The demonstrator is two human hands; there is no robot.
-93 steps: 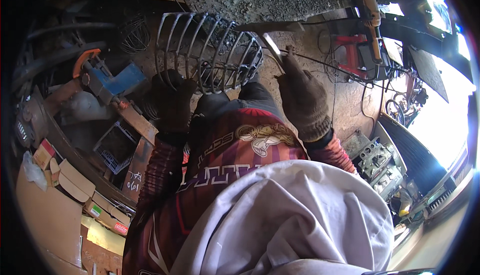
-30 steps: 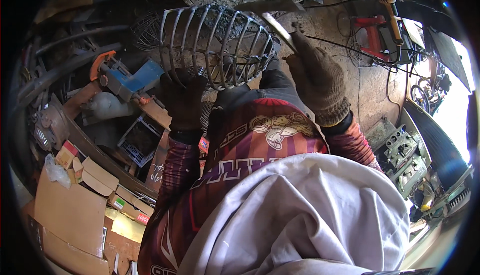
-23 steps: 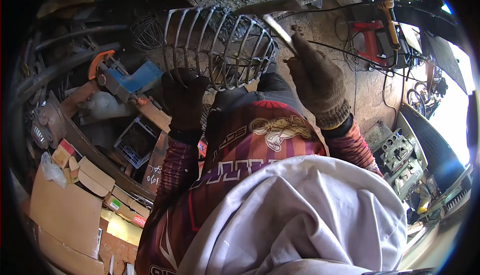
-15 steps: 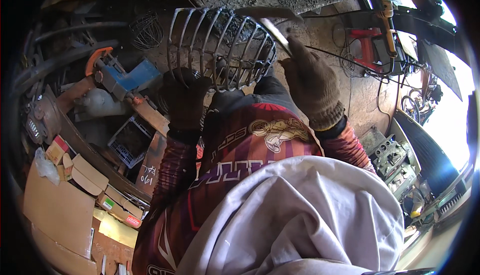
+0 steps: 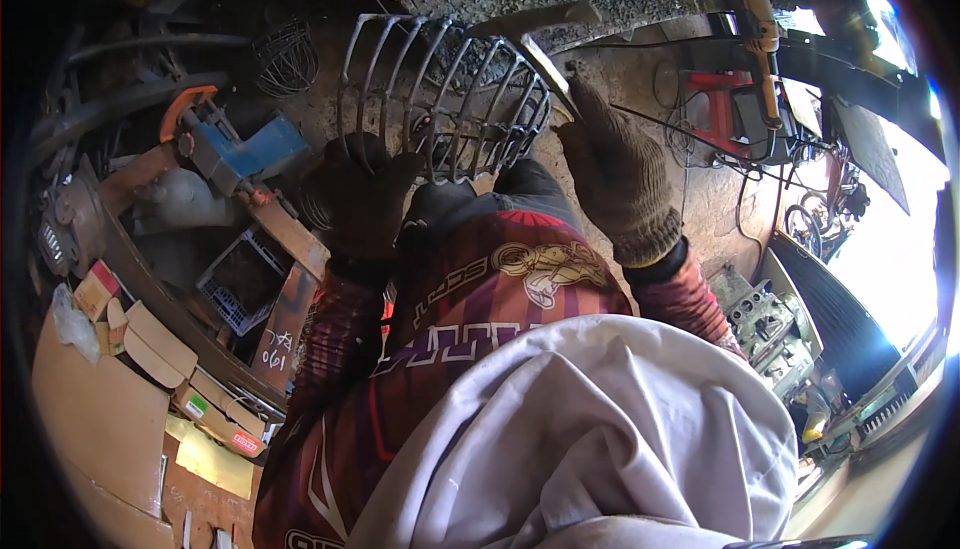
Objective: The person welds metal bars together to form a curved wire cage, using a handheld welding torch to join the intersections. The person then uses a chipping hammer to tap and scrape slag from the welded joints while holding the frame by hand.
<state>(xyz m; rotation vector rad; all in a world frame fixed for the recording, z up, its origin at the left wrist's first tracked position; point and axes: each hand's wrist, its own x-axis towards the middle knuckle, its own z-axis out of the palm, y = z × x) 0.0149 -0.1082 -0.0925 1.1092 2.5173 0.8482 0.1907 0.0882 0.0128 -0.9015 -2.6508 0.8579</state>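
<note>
In the head view, a cage-like basket of curved metal rods [image 5: 434, 109] is held up in front of my knees. My left hand [image 5: 362, 194], in a dark knit glove, is closed on its lower left edge. My gloved right hand [image 5: 622, 174] is wrapped round the handle of a chipping hammer [image 5: 548, 71]. The hammer's long narrow head lies across the basket's upper right rim; I cannot tell whether it touches the rods. Part of the left-hand fingers is hidden in shadow.
To the left stand a blue and orange vise-like tool [image 5: 250, 154], a plastic crate [image 5: 240, 284] and cardboard boxes [image 5: 100, 409]. Another wire basket [image 5: 285, 57] lies farther back. Rightward are a red-framed machine [image 5: 712, 114] with cables and a metal engine part [image 5: 765, 319].
The hammer, blurred before, now shows sharply, its head tilted differently over the basket's rim. The basket stays in my left hand. The whole view has shifted slightly.
</note>
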